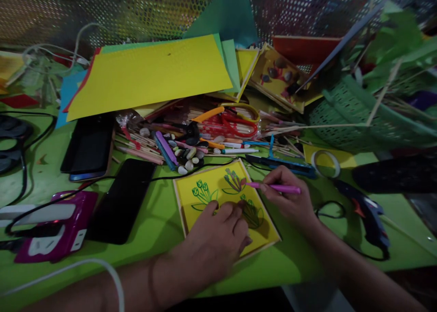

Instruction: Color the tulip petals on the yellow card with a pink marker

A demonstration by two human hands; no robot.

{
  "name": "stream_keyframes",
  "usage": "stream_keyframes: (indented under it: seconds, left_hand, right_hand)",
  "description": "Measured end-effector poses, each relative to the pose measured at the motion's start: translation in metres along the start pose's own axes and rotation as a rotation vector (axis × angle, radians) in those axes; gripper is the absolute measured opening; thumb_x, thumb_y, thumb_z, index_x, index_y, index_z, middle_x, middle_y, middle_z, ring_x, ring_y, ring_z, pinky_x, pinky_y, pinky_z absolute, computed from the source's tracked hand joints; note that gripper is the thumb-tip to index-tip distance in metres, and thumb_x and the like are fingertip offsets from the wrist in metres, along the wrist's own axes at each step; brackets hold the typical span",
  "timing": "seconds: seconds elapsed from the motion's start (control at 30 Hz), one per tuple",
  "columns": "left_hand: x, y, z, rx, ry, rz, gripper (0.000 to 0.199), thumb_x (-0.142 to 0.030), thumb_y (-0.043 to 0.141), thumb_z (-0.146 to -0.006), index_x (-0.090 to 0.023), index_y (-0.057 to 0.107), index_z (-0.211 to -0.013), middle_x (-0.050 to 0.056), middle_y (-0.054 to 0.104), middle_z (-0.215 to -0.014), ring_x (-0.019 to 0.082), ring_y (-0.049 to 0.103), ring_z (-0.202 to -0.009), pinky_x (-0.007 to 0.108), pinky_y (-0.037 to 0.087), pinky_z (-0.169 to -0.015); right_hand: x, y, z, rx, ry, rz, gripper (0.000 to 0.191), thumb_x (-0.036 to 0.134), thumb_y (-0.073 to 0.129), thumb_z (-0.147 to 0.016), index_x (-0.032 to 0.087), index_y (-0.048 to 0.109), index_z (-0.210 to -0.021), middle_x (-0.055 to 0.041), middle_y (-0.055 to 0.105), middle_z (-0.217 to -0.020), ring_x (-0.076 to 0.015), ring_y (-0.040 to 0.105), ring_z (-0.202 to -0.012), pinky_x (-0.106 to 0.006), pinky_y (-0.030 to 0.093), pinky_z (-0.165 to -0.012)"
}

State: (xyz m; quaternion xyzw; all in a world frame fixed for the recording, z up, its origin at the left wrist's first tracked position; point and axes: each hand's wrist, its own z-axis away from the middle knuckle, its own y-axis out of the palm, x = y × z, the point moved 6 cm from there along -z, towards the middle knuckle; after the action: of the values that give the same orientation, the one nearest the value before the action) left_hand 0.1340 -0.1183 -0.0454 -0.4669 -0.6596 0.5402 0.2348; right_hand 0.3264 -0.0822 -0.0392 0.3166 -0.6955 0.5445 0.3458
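A yellow card (218, 178) with a thin wooden-looking border lies on the green table. Several tulip-like flowers are drawn on it in green outline, and the upper right one has some pink colouring. In my right hand (290, 200) a pink felt-tip pen (285, 188) is pinched, its tip at that flower. My left hand (218, 234) rests across the lower part of the card, fingers loosely bent and slightly apart, covering some of the drawing. No object shows in it.
Phones (121, 203) and a purple power strip (56, 225) lie on the left. Behind the card are pebbles (189, 165), pens, sticks, scissors (241, 123) and yellow sheets (150, 75). To the right are a tape roll (336, 164), a glue gun (367, 216) and a green basket (362, 116).
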Motion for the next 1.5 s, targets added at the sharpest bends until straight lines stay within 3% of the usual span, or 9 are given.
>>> stream_keyframes:
  seconds: [0.27,0.53,0.8,1.07,1.23,1.5]
  left_hand:
    - [-0.001,0.002,0.001,0.016,-0.001,0.023,0.027,-0.040,0.057,-0.107,-0.020,0.062,-0.091,0.006,0.077,-0.105,0.022,0.064,-0.101,0.042,0.042,-0.088]
    - [0.000,-0.001,-0.002,0.007,0.000,0.012,0.027,-0.040,0.057,-0.107,-0.019,0.063,-0.090,0.007,0.078,-0.116,0.023,0.064,-0.104,0.042,0.042,-0.088]
    - [0.000,0.008,0.002,0.130,0.006,0.034,0.026,-0.041,0.057,-0.107,-0.019,0.064,-0.095,0.009,0.076,-0.115,0.024,0.063,-0.109,0.043,0.042,-0.092]
    - [0.000,0.000,0.001,0.016,0.004,0.012,0.026,-0.040,0.056,-0.107,-0.019,0.061,-0.092,0.007,0.077,-0.116,0.023,0.064,-0.106,0.043,0.043,-0.090]
    - [-0.001,0.001,0.001,0.016,0.003,0.014,0.025,-0.039,0.056,-0.107,-0.020,0.060,-0.092,0.006,0.078,-0.111,0.024,0.063,-0.106,0.044,0.042,-0.091]
    - [-0.001,0.002,0.000,0.034,0.006,0.018,0.025,-0.038,0.054,-0.108,-0.020,0.061,-0.092,0.007,0.077,-0.114,0.023,0.064,-0.106,0.043,0.041,-0.088]
  right_hand:
    - [-0.001,0.005,0.004,0.081,0.012,-0.033,0.016,0.026,0.074,-0.084,0.024,0.060,-0.076,0.0026,0.060,-0.063,-0.0138,0.050,-0.054,-0.026,0.040,-0.050]
    - [0.002,0.004,0.001,0.041,0.001,-0.035,0.016,0.027,0.074,-0.084,0.023,0.061,-0.076,0.0030,0.059,-0.063,-0.0129,0.049,-0.054,-0.025,0.038,-0.050]
    - [0.003,0.006,0.003,0.099,0.001,-0.046,0.016,0.027,0.073,-0.085,0.023,0.060,-0.076,0.0020,0.061,-0.064,-0.0143,0.051,-0.054,-0.027,0.040,-0.050]
    - [0.003,0.006,0.004,0.115,-0.019,-0.062,0.015,0.025,0.074,-0.086,0.023,0.062,-0.076,0.0012,0.063,-0.067,-0.0144,0.053,-0.056,-0.026,0.041,-0.051]
    - [0.002,0.007,0.005,0.147,-0.022,-0.060,0.013,0.023,0.073,-0.087,0.023,0.063,-0.078,0.0014,0.063,-0.068,-0.0149,0.054,-0.057,-0.027,0.042,-0.053]
    - [-0.001,0.005,0.004,0.086,-0.036,-0.061,0.013,0.022,0.073,-0.088,0.023,0.063,-0.079,0.0028,0.061,-0.066,-0.0131,0.049,-0.054,-0.026,0.039,-0.050]
